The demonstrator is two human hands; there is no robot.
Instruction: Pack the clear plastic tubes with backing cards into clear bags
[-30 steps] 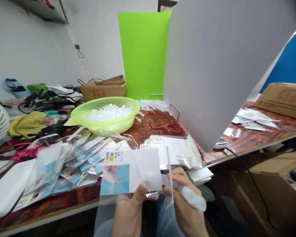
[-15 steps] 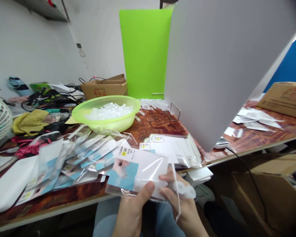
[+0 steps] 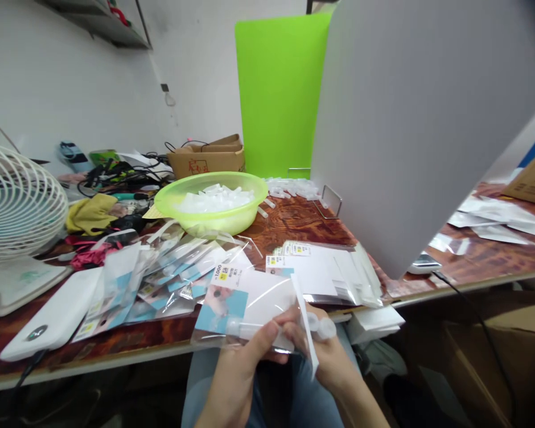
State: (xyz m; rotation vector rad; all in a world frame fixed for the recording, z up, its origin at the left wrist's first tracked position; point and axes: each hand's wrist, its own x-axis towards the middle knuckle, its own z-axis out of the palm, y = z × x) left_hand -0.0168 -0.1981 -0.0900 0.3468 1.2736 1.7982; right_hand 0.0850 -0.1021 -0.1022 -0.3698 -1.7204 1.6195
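A clear plastic packet (image 3: 263, 294) with a white and blue printed card inside is in front of me, above the table edge. My left hand (image 3: 245, 362) grips its lower edge, thumb on top. Along the bottom of the packet lies a translucent white tube (image 3: 245, 329). My right hand (image 3: 323, 351) is at the open right end, fingertips at the packet's mouth. Two more tubes (image 3: 324, 328) stick out of that hand, round ends showing. A white flap strip (image 3: 307, 327) hangs from the packet across the right fingers.
Several filled packets (image 3: 178, 276) lie left on the table. A stack of carded packets (image 3: 312, 273) lies right. Behind stands a green basin (image 3: 214, 223) of white tubes, with loose tubes (image 3: 292, 188) beyond. A grey divider (image 3: 410, 119) and white fan (image 3: 22, 202) flank the workspace.
The tube has slid further left into the packet. My right fingers have moved in at the packet's mouth. The view has swung left, bringing in more of the fan.
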